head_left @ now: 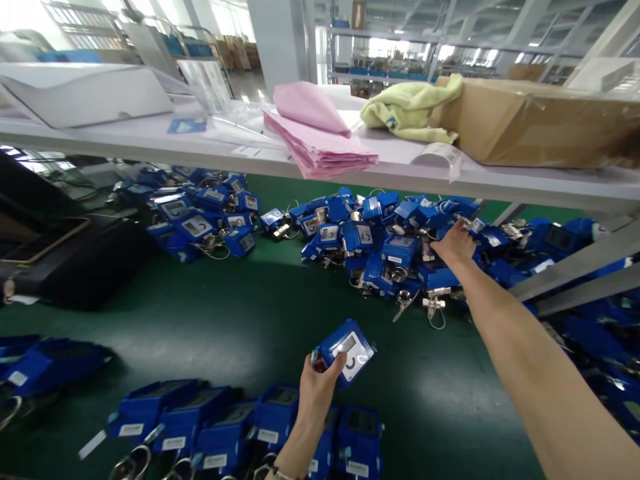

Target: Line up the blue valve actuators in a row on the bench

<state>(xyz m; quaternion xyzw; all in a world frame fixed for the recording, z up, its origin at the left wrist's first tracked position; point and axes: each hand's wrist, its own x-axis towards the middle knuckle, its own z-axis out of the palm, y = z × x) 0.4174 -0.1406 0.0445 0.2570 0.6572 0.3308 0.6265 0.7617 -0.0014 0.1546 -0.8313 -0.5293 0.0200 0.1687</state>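
Note:
My left hand [320,383] grips a blue meter [351,351] with a small grey display and a white face, thumb across its front. It is tilted and held above the green table, just behind a front row of similar blue meters [225,433] with white labels. My right hand [455,245] is stretched out over a heap of blue meters [385,233] with metal fittings and thin wire loops. Its thumb and fingers are apart, close to a metal fitting at the top of the heap; whether the fingertips touch it I cannot tell.
A white shelf [240,157] crosses above the heap, bearing pink sheets [320,143], a yellow-green cloth [410,110] and a cardboard box [545,123]. Another meter pile [200,213] lies back left, beside a black case [85,260]. Grey metal bars [580,270] slant at the right.

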